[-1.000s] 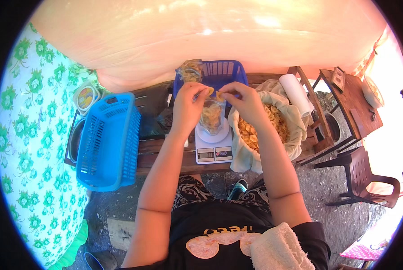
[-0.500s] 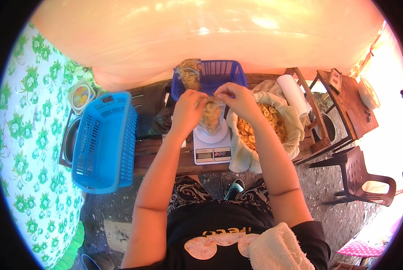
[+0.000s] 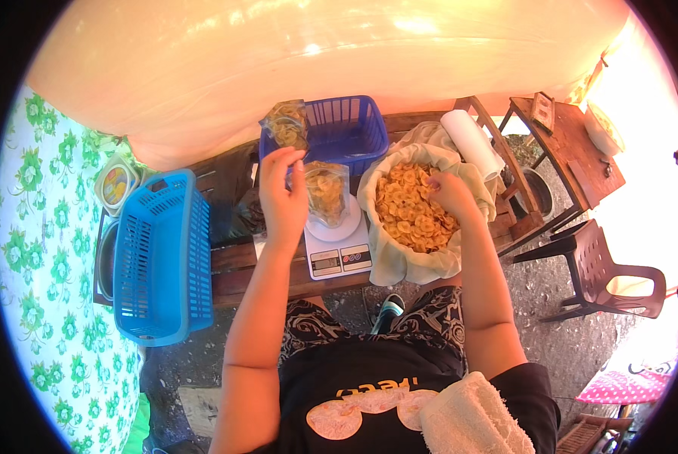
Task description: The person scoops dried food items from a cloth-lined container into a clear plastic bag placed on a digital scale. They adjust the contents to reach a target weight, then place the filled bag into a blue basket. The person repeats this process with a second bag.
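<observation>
A clear plastic bag of chips (image 3: pixel 327 195) stands on the white kitchen scale (image 3: pixel 317 245), its top loose. Just left of the bag, my left hand (image 3: pixel 283 200) is raised with thumb and forefinger slightly apart and nothing between them. My right hand (image 3: pixel 455 198) reaches into the cloth-lined container, its bent fingers closed at the far right part of the heap of round yellow-brown chips (image 3: pixel 411 204). What lies between those fingertips is mostly hidden. A pale cloth (image 3: pixel 390 266) drapes over the container's rim.
Behind the scale stands a dark blue basket (image 3: pixel 365 136) with a filled bag (image 3: pixel 286 125) at its left end. A light blue basket (image 3: pixel 153 265) is at the left. Farther right are a white roll (image 3: pixel 473 142), a wooden table (image 3: pixel 570 151) and a brown plastic chair (image 3: pixel 600 265).
Both hands have let go of the bag's top. The right hand has moved right and down into the chips; the left has drawn slightly left. The view has shifted a little.
</observation>
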A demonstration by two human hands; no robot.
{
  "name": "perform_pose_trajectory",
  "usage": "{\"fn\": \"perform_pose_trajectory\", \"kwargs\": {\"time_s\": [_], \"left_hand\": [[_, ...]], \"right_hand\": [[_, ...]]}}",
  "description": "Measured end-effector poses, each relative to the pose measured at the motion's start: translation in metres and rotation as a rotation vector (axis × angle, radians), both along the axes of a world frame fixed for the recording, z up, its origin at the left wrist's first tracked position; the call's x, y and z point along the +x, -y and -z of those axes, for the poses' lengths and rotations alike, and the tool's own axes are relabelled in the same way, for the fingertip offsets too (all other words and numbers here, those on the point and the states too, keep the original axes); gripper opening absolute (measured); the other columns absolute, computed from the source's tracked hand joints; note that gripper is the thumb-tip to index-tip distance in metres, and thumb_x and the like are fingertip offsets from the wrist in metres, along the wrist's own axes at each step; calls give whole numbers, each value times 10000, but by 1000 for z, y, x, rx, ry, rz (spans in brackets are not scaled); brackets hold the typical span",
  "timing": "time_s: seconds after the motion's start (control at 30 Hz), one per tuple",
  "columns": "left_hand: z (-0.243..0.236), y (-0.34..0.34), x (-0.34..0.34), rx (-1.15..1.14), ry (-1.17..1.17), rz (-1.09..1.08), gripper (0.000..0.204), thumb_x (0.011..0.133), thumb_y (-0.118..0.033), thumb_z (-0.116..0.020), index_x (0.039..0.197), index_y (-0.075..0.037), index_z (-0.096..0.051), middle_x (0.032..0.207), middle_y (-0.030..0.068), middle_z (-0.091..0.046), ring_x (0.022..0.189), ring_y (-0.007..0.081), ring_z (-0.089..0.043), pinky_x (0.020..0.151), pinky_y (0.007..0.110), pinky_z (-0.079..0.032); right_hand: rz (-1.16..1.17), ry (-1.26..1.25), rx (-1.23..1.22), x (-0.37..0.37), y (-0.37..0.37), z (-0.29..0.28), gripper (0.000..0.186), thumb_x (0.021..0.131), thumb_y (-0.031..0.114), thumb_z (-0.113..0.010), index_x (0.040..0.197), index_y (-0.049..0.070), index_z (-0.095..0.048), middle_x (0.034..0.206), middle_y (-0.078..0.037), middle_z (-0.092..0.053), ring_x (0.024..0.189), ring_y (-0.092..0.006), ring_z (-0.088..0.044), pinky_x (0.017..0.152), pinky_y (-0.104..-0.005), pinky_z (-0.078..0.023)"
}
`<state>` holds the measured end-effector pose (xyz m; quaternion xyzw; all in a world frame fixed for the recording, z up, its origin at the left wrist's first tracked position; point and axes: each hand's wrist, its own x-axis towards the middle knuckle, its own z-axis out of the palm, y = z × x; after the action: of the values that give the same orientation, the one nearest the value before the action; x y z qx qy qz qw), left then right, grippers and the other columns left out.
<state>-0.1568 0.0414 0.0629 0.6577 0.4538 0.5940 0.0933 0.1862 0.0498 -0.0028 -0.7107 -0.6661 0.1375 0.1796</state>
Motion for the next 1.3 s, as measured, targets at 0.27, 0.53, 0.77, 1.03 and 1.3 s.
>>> {"fn": "perform_pose_trajectory", "kwargs": {"time_s": [0.27, 0.53, 0.77, 1.03, 1.3], "left_hand": [[-9, 20, -8, 31, -29, -9, 149, 924, -15, -578, 1035, -37, -674, 1083, 92, -621, 886, 176, -601, 637, 256, -466], [8, 17, -17, 0, 81, -47, 147, 923, 5, -568, 1031, -23, -665, 1086, 120, -621, 998, 263, -603, 881, 353, -477], [33, 12, -44, -168, 283, -60, 203, 949, -30, -569, 1143, -44, -629, 1087, 83, -611, 1008, 167, -588, 864, 311, -470], [72, -3, -28, -321, 314, 52, 300, 966, -88, -577, 1261, -34, -581, 1105, 88, -604, 1005, 168, -577, 885, 297, -470], [73, 5, -29, -337, 272, 50, 295, 982, -109, -559, 1263, -22, -577, 1149, 94, -612, 1045, 173, -584, 898, 302, -477]], "right_hand": [[99, -278, 18, 12, -1, 16, 221, 859, 123, -596, 1029, 41, -711, 815, -119, -715, 783, -278, -689, 731, -370, -527], [106, -412, -58, 9, -21, 18, 222, 857, 166, -644, 1009, 10, -689, 766, -109, -693, 733, -209, -687, 694, -353, -519], [74, -204, 166, -24, -10, -22, 217, 828, 184, -693, 949, 5, -675, 821, -116, -684, 783, -226, -665, 713, -358, -508], [-340, -475, 245, -157, -16, -108, 197, 833, 150, -733, 957, 4, -684, 864, -78, -672, 772, -165, -609, 720, -314, -496], [-269, -477, 369, -131, -29, -78, 178, 860, 115, -692, 999, 3, -692, 905, -89, -685, 838, -179, -638, 770, -294, -505]]}}
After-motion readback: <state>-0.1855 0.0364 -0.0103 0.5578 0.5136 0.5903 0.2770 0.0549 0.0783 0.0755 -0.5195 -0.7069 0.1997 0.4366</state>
